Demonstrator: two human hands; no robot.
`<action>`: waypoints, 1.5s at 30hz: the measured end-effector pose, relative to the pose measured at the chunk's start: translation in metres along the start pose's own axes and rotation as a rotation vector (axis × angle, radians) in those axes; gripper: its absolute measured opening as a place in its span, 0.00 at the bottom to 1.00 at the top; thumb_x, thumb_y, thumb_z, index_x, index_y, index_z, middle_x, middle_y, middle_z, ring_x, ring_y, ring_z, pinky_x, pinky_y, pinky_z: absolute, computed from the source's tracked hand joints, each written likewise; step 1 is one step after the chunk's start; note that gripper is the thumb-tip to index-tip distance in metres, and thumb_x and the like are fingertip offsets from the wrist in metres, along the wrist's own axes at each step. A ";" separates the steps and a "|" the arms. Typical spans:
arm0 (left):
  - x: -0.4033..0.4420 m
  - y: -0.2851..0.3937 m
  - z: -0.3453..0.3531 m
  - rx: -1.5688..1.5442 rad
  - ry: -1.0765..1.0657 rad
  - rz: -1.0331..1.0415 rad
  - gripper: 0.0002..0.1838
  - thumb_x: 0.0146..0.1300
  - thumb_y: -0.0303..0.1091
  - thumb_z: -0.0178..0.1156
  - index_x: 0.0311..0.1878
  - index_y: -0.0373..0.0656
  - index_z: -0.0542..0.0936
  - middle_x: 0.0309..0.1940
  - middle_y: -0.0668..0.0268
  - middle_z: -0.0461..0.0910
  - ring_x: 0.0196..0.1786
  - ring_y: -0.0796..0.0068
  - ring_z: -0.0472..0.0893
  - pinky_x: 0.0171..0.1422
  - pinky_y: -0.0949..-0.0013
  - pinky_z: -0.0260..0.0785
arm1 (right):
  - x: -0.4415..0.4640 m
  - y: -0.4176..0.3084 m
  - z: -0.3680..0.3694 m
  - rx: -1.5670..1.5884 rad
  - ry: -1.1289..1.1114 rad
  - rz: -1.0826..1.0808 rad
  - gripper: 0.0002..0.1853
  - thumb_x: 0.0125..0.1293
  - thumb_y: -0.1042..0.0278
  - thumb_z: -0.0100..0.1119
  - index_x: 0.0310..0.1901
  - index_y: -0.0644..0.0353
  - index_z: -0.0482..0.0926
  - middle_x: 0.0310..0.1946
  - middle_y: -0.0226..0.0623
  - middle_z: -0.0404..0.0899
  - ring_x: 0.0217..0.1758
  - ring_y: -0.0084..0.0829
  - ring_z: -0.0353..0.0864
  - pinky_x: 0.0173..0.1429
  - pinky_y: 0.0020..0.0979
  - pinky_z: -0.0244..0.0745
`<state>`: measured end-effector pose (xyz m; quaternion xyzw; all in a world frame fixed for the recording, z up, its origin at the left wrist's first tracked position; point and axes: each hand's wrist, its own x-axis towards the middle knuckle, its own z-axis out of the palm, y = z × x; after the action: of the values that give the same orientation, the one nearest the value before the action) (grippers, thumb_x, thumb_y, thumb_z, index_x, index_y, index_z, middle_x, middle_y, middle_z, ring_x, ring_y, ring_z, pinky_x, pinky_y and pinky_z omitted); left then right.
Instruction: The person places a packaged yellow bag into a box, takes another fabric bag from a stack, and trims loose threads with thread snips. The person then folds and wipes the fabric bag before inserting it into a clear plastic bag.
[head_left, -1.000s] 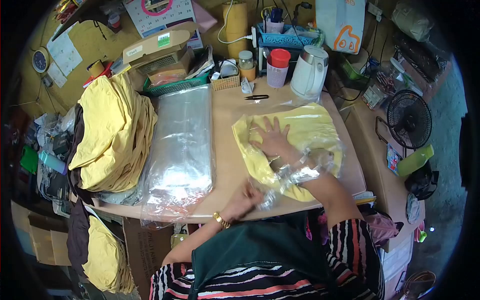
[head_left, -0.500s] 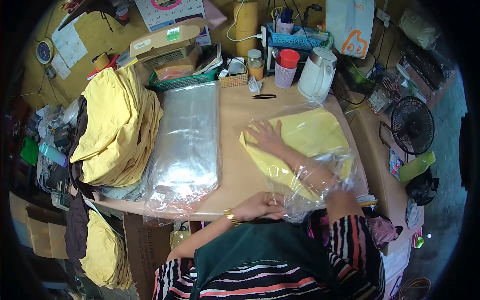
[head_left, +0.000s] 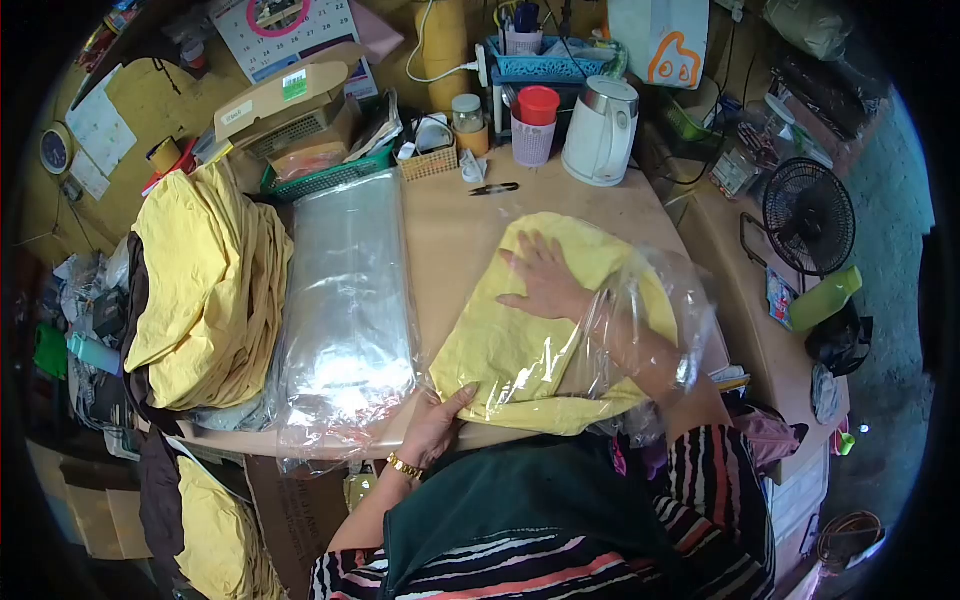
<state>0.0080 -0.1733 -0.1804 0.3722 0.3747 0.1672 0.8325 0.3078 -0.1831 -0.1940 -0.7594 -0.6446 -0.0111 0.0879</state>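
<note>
A folded yellow cloth lies at the front right of the table, partly inside a clear plastic bag. My right hand is spread flat on top of the cloth, with the bag's film over my wrist and forearm. At the near left corner, my left hand pinches the cloth's edge, thumb on top and the other fingers mostly hidden underneath. To the left is a flat stack of clear plastic bags. Beyond it stands a tall pile of yellow cloths.
Along the back are a white kettle, a lilac cup with a red lid, a green basket and small black snips. A black fan stands at the right. More yellow cloths hang below the table's left edge.
My left hand has moved left from the bag's mouth to the cloth's near left corner. The cloth has turned and come nearer the table's front edge, my right hand still spread on it.
</note>
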 end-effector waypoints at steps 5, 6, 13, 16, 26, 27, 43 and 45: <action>-0.009 -0.003 0.008 -0.084 0.017 0.097 0.14 0.62 0.29 0.67 0.50 0.38 0.79 0.43 0.63 0.84 0.42 0.76 0.84 0.42 0.77 0.78 | 0.038 -0.004 0.013 0.075 0.061 -0.006 0.50 0.58 0.26 0.52 0.73 0.56 0.57 0.75 0.59 0.46 0.78 0.56 0.44 0.76 0.57 0.41; -0.010 -0.003 0.003 -0.054 0.037 0.038 0.14 0.63 0.29 0.66 0.50 0.36 0.79 0.44 0.62 0.84 0.42 0.76 0.84 0.42 0.76 0.79 | 0.045 -0.004 0.013 0.065 0.083 0.061 0.51 0.58 0.25 0.52 0.73 0.55 0.57 0.75 0.57 0.47 0.78 0.53 0.45 0.76 0.57 0.43; -0.012 -0.008 -0.026 -0.053 -0.049 -0.051 0.13 0.68 0.31 0.61 0.49 0.31 0.78 0.46 0.56 0.83 0.44 0.75 0.83 0.45 0.71 0.80 | 0.070 0.000 0.001 0.009 -0.116 0.047 0.53 0.58 0.23 0.49 0.75 0.52 0.52 0.78 0.50 0.40 0.80 0.50 0.41 0.78 0.58 0.37; -0.014 -0.003 -0.006 -0.199 0.151 0.009 0.12 0.70 0.29 0.57 0.51 0.31 0.76 0.49 0.55 0.82 0.49 0.72 0.82 0.54 0.69 0.79 | 0.073 0.001 0.009 -0.089 -0.017 0.026 0.51 0.58 0.24 0.50 0.75 0.51 0.52 0.78 0.50 0.38 0.81 0.46 0.36 0.78 0.60 0.33; 0.014 0.039 -0.010 -0.311 -0.035 0.107 0.24 0.72 0.40 0.55 0.65 0.36 0.67 0.58 0.59 0.76 0.60 0.71 0.77 0.64 0.69 0.73 | 0.033 -0.013 -0.039 0.048 -0.464 -0.246 0.32 0.74 0.48 0.45 0.74 0.52 0.55 0.78 0.46 0.38 0.81 0.45 0.37 0.77 0.58 0.43; 0.020 0.045 -0.013 -0.327 -0.042 0.085 0.24 0.73 0.43 0.54 0.64 0.36 0.67 0.58 0.60 0.76 0.60 0.71 0.77 0.64 0.70 0.73 | -0.002 -0.002 -0.050 0.085 -0.541 -0.324 0.30 0.74 0.52 0.46 0.74 0.51 0.56 0.79 0.44 0.38 0.81 0.44 0.38 0.77 0.57 0.45; 0.035 0.169 -0.029 -0.244 0.096 0.548 0.18 0.76 0.37 0.48 0.60 0.33 0.70 0.55 0.54 0.77 0.57 0.65 0.79 0.63 0.63 0.73 | -0.114 0.012 -0.184 1.278 0.694 0.429 0.10 0.67 0.68 0.57 0.35 0.66 0.82 0.25 0.35 0.83 0.26 0.26 0.80 0.32 0.30 0.75; -0.007 0.158 -0.049 -0.205 0.193 0.602 0.20 0.77 0.38 0.44 0.62 0.33 0.68 0.58 0.54 0.76 0.59 0.65 0.78 0.65 0.62 0.71 | -0.128 0.036 -0.174 1.239 0.541 0.403 0.09 0.67 0.68 0.57 0.36 0.65 0.82 0.25 0.34 0.82 0.27 0.23 0.80 0.32 0.27 0.75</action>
<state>-0.0334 -0.0477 -0.0805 0.3627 0.3064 0.4770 0.7396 0.3388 -0.3392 -0.0439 -0.6447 -0.3347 0.1858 0.6617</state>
